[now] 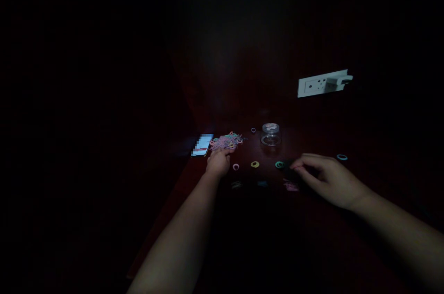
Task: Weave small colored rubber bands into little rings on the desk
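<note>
My left hand rests at the near edge of a pile of small coloured hair ties, one finger stretched over it; its other fingers are partly hidden. On the right, my right hand is closed in a pinch, thumb against fingertips, and what it holds, if anything, is too dark to make out. Just left of those fingertips lie green hair ties. A yellow hair tie and a pink one lie in the same row. Nearer me is a small pink-purple bunch, beside dim bluish and pale bunches.
A clear lidded jar stands behind the row. Left of it lies a purple hair tie; a blue one is at far right. A lit phone lies left of the pile. A wall socket holds a plug. Surroundings are dark.
</note>
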A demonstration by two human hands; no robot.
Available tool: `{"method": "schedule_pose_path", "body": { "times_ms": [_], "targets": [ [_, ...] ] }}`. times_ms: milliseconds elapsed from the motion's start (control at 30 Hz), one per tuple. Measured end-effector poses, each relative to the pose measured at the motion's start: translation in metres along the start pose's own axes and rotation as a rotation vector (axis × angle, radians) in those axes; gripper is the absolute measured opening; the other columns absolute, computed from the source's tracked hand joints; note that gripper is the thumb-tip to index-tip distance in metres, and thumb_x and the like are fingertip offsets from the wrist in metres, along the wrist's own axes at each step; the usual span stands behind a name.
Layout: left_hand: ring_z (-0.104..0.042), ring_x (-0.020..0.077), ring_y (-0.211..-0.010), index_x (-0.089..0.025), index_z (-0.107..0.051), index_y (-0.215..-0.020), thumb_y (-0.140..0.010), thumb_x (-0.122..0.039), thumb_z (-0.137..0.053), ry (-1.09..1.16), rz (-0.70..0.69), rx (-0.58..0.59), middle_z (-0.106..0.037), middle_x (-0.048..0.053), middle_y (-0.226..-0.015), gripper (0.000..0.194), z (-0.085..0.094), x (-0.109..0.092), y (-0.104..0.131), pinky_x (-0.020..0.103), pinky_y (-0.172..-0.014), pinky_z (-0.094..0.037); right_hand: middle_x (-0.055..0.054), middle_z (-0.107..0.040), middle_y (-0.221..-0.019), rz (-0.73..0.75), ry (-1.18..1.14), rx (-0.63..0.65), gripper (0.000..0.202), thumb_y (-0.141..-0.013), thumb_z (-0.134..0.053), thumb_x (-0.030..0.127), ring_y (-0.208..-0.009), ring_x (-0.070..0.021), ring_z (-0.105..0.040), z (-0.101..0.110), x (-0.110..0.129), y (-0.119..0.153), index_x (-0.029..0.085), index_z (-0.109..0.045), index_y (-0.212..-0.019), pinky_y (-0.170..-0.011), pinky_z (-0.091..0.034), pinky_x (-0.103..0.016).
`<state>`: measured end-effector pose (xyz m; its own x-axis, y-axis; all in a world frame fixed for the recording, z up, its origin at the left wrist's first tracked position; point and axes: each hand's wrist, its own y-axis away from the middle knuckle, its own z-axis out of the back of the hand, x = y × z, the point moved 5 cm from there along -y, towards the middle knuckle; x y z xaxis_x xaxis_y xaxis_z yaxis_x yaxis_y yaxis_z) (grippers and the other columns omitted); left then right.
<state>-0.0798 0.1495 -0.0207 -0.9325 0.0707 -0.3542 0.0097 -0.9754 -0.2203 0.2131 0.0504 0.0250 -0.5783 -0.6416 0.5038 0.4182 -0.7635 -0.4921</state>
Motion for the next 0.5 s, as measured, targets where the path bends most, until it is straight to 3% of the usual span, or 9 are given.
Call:
{"method": "schedule_pose_path", "body": {
  "times_ms": [100, 300, 500],
  "targets": [
    [-0.051, 0.0212, -0.127, -0.034, -0.071, -0.114, -0.088, -0.017, -0.051, 0.001, -0.009, 0.014, -0.063, 0.0, -0.132, 0.037, -0.002, 0.0, -0.001, 0.037, -0.11, -0.038, -0.006, -0.07, -0.083, -0.037, 0.013, -0.071, 0.02, -0.092, -0.052, 0.031, -0.074, -0.021, -0.066, 0.007, -0.002, 0.0, 0.021, -0.067, -0.084, -0.067, -0.052, -0.034],
    [-0.062, 0.0217, -0.113, -0.028, -0.073, -0.109, -0.084, -0.02, -0.056, 0.002, 0.04, 0.0, -0.07, 0.004, -0.119, 0.032, 0.001, 0.004, -0.004, 0.032, -0.103, -0.045, -0.007, -0.071, -0.089, -0.274, 0.036, -0.39, 0.017, -0.09, -0.05, 0.029, -0.071, -0.0216, -0.065, 0.034, -0.024, 0.003, 0.021, -0.065, -0.091, -0.057, -0.048, -0.032],
    [-0.068, 0.0237, -0.093, -0.021, -0.074, -0.089, -0.084, -0.029, -0.059, -0.011, 0.116, -0.034, -0.075, 0.008, -0.095, 0.017, 0.008, 0.009, -0.002, 0.03, -0.089, -0.051, -0.006, -0.065, -0.082, -0.323, 0.081, -0.545, 0.016, -0.09, -0.049, 0.027, -0.067, -0.0199, -0.058, 0.049, -0.032, 0.008, 0.022, -0.064, -0.092, -0.059, -0.043, -0.032]
  ]
}}
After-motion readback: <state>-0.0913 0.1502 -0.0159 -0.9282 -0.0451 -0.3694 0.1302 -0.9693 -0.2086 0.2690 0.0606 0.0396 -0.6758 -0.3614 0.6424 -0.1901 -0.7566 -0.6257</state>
